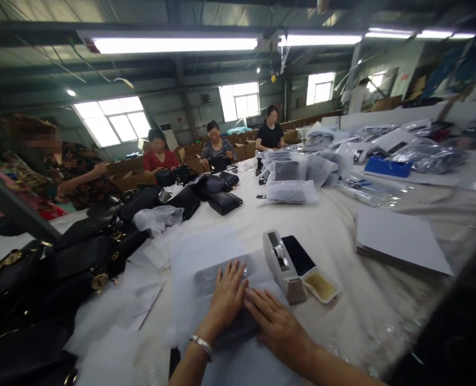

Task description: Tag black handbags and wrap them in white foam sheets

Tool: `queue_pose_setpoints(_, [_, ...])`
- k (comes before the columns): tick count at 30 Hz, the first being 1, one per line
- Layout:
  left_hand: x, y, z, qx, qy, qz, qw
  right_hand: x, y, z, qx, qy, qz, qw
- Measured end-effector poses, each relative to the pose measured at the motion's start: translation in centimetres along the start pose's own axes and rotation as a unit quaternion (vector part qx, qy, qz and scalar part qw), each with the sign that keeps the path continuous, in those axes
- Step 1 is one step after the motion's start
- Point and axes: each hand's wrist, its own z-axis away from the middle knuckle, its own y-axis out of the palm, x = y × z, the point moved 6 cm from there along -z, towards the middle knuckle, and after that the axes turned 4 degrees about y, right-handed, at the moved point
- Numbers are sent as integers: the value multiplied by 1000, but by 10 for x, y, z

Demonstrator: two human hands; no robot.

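A dark flat item (209, 276) lies under thin white translucent paper at the near middle of the table. My left hand (228, 294), with a silver bracelet on its wrist, rests flat on the wrapped item, fingers pointing away from me. Beside it my right hand (276, 321) lies across the paper's right part, fingers extended and nearly touching the left hand. A grey tape dispenser (283, 265) stands just beyond the right hand, next to a small dish with a yellow pad (321, 284). More white sheets (117, 311) lie to the left.
Black bags (80, 254) with gold fittings are piled at the left. A stack of white boards (401, 238) lies at the right. Wrapped packages (290, 190) and a blue tray (387, 166) are farther back. Several people (270, 134) are around the table's far side.
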Motion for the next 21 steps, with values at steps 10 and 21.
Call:
queue_pose_setpoints(10, [71,-81,105,-217,-224,124,942,-17,-39,-77,78,-19,-79,994])
queue_pose_setpoints(21, [104,-55,58,-171,-332,278,885,-71,-57,-211,205,-81,-116,968])
